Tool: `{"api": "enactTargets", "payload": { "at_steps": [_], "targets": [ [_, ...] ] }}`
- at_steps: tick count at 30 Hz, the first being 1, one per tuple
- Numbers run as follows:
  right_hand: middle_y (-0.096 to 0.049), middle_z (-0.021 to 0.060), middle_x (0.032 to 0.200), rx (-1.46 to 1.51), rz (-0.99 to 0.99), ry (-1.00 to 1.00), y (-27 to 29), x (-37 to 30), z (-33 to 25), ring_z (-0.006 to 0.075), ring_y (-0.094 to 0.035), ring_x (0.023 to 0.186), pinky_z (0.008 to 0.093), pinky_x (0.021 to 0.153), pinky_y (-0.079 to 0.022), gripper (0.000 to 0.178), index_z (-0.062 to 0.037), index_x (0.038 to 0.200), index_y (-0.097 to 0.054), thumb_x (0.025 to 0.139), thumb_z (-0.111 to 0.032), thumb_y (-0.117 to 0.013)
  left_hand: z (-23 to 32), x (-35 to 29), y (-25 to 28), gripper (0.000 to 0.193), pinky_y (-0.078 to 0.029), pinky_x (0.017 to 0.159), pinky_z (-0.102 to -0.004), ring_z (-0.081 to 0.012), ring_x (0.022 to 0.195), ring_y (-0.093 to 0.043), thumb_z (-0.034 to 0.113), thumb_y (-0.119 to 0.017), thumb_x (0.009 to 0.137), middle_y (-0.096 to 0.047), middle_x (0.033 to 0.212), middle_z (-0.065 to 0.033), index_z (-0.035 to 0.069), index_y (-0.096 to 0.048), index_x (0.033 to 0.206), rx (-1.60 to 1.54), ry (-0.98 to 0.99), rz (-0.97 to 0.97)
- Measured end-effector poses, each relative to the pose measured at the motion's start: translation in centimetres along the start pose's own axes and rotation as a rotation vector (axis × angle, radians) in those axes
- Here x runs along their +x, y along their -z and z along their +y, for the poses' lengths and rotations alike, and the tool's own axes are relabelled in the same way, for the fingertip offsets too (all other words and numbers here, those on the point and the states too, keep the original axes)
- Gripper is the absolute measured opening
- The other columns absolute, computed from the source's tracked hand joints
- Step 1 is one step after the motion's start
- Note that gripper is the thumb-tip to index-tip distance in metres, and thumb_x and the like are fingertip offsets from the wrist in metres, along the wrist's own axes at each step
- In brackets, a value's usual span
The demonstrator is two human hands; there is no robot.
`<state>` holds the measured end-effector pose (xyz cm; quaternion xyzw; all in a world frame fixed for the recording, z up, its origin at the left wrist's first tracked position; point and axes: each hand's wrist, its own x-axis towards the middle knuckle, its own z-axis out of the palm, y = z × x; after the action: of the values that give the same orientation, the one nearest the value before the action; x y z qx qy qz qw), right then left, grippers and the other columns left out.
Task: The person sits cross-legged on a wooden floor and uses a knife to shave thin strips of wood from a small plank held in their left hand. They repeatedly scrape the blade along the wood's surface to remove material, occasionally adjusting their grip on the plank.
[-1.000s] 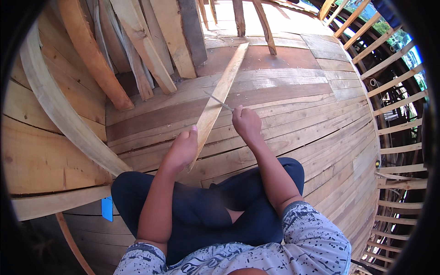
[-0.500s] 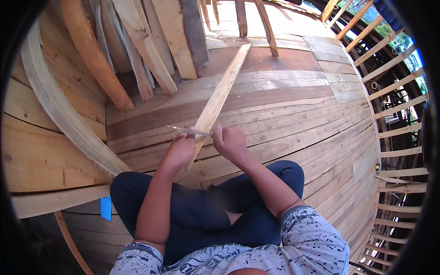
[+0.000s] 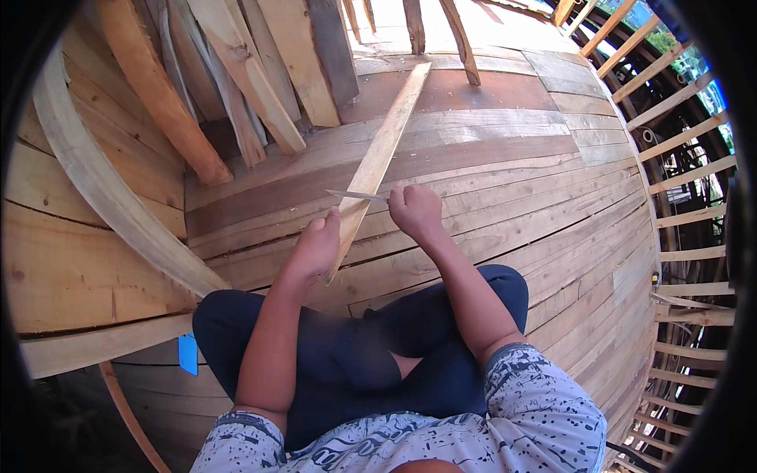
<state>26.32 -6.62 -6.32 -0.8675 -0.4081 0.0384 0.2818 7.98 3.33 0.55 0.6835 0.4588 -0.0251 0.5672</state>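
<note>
A long, narrow wooden strip (image 3: 390, 138) slants away from my lap, its far end on the floorboards. My left hand (image 3: 317, 243) is closed round the strip's left edge near its close end. In my closed right hand (image 3: 415, 213) is a knife, and the fist hides its handle. The thin knife blade (image 3: 347, 193) points left and lies crosswise over the strip, just beyond my left hand. Whether the edge bites into the wood cannot be made out.
I sit cross-legged on a plank floor (image 3: 505, 221). Thick curved timbers (image 3: 162, 94) lean at the left, beside a pale curved rib (image 3: 102, 189). Wooden slats (image 3: 686, 256) line the right side. Two upright posts (image 3: 460, 43) stand ahead. A blue tag-like piece (image 3: 188, 353) hangs by my left knee.
My right hand has moved forward and right with the knife, and the blade has slid farther up the strip. My left hand has shifted slightly forward, still on the wood.
</note>
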Motion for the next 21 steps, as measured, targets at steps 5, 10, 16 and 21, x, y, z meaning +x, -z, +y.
{"api": "enactTargets", "payload": {
  "at_steps": [5, 10, 16, 21],
  "targets": [
    [-0.057, 0.0220, 0.054, 0.103, 0.023, 0.038, -0.6, -2.3, -2.2, 0.0419, -0.060, 0.052, 0.0523, 0.054, -0.048, 0.052, -0.0012, 0.058, -0.065, 0.097, -0.028, -0.042, -0.7, 0.8, 0.4, 0.062, -0.045, 0.093, -0.0383, -0.0263, 0.099, -0.062, 0.045, -0.032, 0.108, -0.067, 0.103, -0.0208, -0.010, -0.060, 0.116, -0.021, -0.002, 0.021],
    [-0.057, 0.0220, 0.053, 0.085, 0.092, -0.029, -0.9, -1.3, -1.1, 0.0429, -0.058, 0.050, 0.0529, 0.054, -0.047, 0.050, -0.0012, 0.058, -0.064, 0.096, -0.027, -0.044, 0.9, -0.8, -0.3, 0.063, -0.046, 0.092, -0.0394, -0.0265, 0.094, -0.062, 0.046, -0.030, 0.108, -0.066, 0.098, -0.0190, -0.009, -0.059, 0.118, -0.041, 0.027, -0.009],
    [-0.053, 0.0219, 0.049, 0.136, -0.030, 0.152, -0.8, -3.3, -2.7, 0.0430, -0.057, 0.048, 0.0520, 0.052, -0.046, 0.053, -0.0007, 0.053, -0.061, 0.096, -0.027, -0.043, -1.0, 0.3, -0.3, 0.064, -0.046, 0.091, -0.0383, -0.0246, 0.093, -0.061, 0.046, -0.030, 0.108, -0.066, 0.098, -0.0189, -0.010, -0.059, 0.117, 0.079, -0.069, 0.129],
    [-0.052, 0.0210, 0.048, 0.119, 0.112, 0.031, -1.1, -1.0, -0.7, 0.0414, -0.055, 0.045, 0.0515, 0.050, -0.044, 0.051, -0.0015, 0.054, -0.061, 0.096, -0.026, -0.045, -0.3, 0.3, 0.3, 0.064, -0.043, 0.097, -0.0357, -0.0229, 0.101, -0.059, 0.045, -0.029, 0.108, -0.066, 0.109, -0.0192, -0.010, -0.057, 0.124, -0.103, 0.048, -0.077]
  ]
}}
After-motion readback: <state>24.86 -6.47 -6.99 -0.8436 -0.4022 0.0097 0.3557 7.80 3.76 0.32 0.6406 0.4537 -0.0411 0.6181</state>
